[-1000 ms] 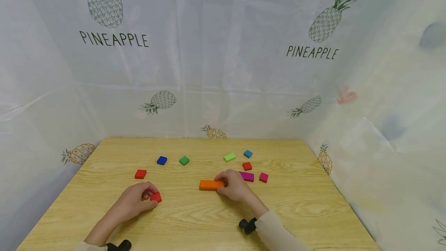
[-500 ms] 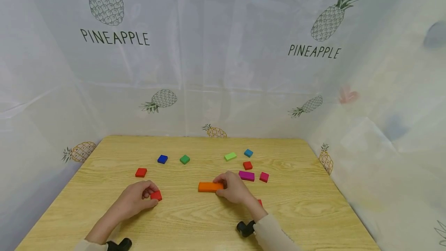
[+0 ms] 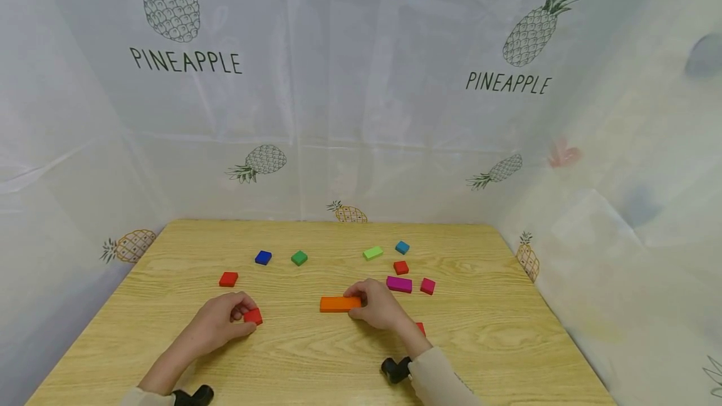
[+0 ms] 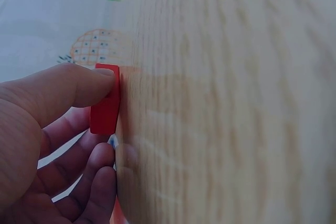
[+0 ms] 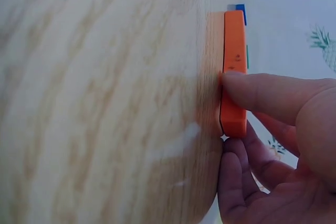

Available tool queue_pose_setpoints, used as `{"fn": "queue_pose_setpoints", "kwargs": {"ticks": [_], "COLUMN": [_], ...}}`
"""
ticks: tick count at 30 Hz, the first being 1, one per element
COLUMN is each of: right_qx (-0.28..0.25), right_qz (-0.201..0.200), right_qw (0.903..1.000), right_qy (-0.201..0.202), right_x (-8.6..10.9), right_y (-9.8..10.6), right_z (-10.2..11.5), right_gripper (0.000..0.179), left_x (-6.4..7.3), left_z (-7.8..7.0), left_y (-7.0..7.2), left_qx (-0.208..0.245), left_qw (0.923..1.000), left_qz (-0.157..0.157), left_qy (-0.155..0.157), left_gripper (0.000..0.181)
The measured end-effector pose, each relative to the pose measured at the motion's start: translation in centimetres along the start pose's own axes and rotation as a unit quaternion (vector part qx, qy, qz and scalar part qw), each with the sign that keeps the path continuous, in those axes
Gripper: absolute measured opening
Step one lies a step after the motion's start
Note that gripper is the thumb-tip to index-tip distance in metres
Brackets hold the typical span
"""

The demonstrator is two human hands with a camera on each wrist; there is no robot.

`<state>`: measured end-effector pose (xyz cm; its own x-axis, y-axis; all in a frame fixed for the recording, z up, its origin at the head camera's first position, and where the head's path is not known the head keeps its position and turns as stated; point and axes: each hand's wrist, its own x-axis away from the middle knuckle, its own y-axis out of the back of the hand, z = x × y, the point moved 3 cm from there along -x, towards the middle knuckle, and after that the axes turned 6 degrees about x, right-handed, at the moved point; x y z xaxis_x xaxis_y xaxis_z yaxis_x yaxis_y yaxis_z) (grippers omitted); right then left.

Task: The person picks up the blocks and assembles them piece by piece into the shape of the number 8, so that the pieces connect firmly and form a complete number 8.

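My left hand (image 3: 217,324) pinches a small red block (image 3: 253,316) between thumb and fingers, low at the tabletop on the left. In the left wrist view the thumb presses the near side of that red block (image 4: 106,103). Right of it, my right hand (image 3: 379,307) grips the right end of a long orange block (image 3: 336,304), which lies flat and points left-right. In the right wrist view the thumb lies on the side of the orange block (image 5: 234,51), its other fingers partly hidden behind. A gap of bare wood separates the two held blocks.
Behind the hands lie a red block (image 3: 228,279), a blue block (image 3: 262,257), a green block (image 3: 299,258), a lime block (image 3: 373,253) and a light-blue block (image 3: 402,247). Near my right hand are a purple block (image 3: 399,284), a pink block (image 3: 428,286) and another red block (image 3: 401,267).
My right hand has drawn the orange block slightly toward me and left. A red block by the right forearm has come into sight. My left hand has stayed nearly still with its red block.
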<state>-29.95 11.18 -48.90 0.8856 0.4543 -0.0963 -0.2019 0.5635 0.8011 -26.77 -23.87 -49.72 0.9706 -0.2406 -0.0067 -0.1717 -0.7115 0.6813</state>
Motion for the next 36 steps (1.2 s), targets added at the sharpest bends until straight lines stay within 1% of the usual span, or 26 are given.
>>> {"fn": "queue_pose_setpoints", "kwargs": {"ticks": [5, 12, 20, 25, 28, 32, 36], "right_qx": [-0.013, -0.019, -0.03, -0.037, -0.041, -0.04, -0.037], "right_qz": [0.004, 0.01, 0.021, 0.029, 0.032, 0.031, 0.031], "right_qw": [0.9999, 0.9998, 0.9993, 0.9989, 0.9986, 0.9987, 0.9988], "right_qy": [-0.004, 0.005, -0.004, -0.007, -0.005, -0.003, -0.005], "right_x": [0.0, -0.1, -0.2, -0.4, -0.4, -0.4, -0.5], "right_y": [0.0, 0.0, -0.1, -0.2, -0.3, -0.3, -0.3], "right_z": [-0.2, -0.4, -0.7, -1.1, -1.1, -1.2, -1.4], "right_gripper": [0.025, 0.024, 0.024, 0.024, 0.024, 0.023, 0.023], "left_x": [0.1, 0.2, 0.4, 0.3, 0.4, 0.4, 0.4], "left_z": [0.0, 0.1, 0.0, 0.0, 0.1, 0.1, 0.0], "left_y": [0.0, 0.0, 0.0, 0.0, 0.1, 0.2, 0.3], "left_qx": [0.004, -0.001, -0.008, -0.015, -0.013, -0.01, -0.015], "left_qw": [1.0, 0.9998, 0.9994, 0.9994, 0.9993, 0.9988, 0.9983], "left_qz": [0.0, 0.002, 0.003, 0.001, 0.004, 0.009, 0.006], "left_qy": [0.0, -0.017, -0.033, -0.031, -0.035, -0.047, -0.057], "left_gripper": [0.029, 0.027, 0.025, 0.025, 0.025, 0.027, 0.029]}}
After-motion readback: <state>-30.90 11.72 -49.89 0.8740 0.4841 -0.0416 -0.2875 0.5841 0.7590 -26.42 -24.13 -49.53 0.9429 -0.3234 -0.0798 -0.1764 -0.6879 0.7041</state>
